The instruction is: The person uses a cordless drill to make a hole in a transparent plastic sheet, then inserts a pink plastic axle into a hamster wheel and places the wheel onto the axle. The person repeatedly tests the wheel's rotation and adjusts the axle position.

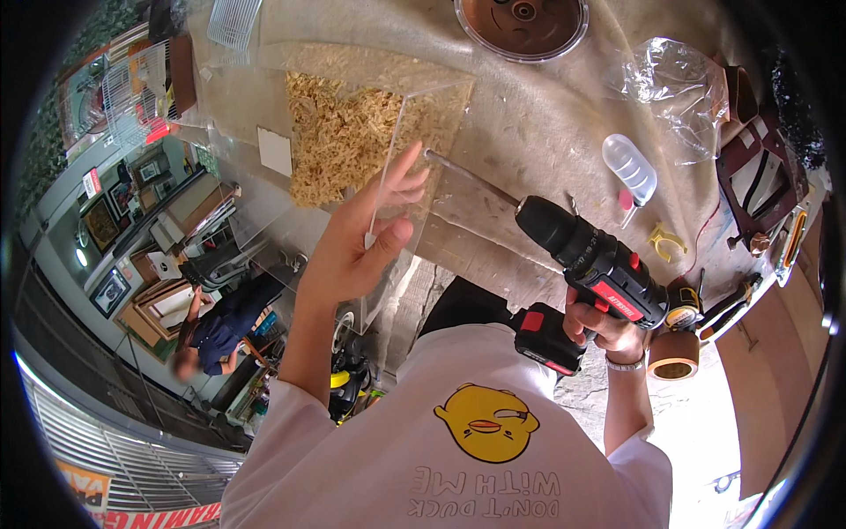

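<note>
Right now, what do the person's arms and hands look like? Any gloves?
No gloves: the left hand and right hand are bare. The left sleeve and right sleeve are white and short, leaving the forearms uncovered. A narrow, pale band circles the right wrist; its exact kind is too small to tell.

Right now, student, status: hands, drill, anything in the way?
Right hand gripping drill. Left hand at clear box, grip unclear. Possibly in the way: left fingers near bit.
</note>
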Tool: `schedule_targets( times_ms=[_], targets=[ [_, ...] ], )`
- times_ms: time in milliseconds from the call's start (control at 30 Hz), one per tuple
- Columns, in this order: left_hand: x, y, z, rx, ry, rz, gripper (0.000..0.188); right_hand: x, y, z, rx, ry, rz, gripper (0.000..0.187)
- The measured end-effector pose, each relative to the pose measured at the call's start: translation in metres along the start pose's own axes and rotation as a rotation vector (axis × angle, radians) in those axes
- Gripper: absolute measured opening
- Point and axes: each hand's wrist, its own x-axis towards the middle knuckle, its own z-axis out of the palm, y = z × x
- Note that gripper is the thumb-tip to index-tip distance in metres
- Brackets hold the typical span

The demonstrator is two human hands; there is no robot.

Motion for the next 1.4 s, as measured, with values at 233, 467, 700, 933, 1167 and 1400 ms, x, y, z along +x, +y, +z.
schedule_targets(
  times_ms=[233, 467, 700, 933, 1167, 1400],
  targets=[
    [0.007, 0.0, 0.0, -0.002, 0.008, 0.001, 0.091, 0.008, -0.004, 0.0, 0.025, -0.017, 0.011, 0.026],
    [0.005, -0.001, 0.0, -0.002, 0.012, 0.014, 0.09, 0.007, -0.001, 0.003, 0.023, -0.006, -0.017, 0.026],
    [0.005, -0.002, 0.0, 0.011, 0.021, 0.01, 0.089, 0.009, -0.003, 0.001, 0.014, -0.033, -0.009, 0.025],
    [0.005, -0.002, 0.0, 0.019, 0.019, 0.023, 0.088, 0.009, 0.001, -0.002, 0.063, -0.063, -0.018, 0.031],
    [0.005, -0.001, 0.001, 0.017, 0.021, 0.038, 0.086, 0.01, -0.003, -0.001, -0.001, -0.062, -0.068, 0.034],
    [0.003, 0.001, 0.011, 0.069, -0.073, 0.092, 0.081, 0.02, 0.001, 0.006, -0.13, -0.127, -0.001, 0.027]
  ],
)
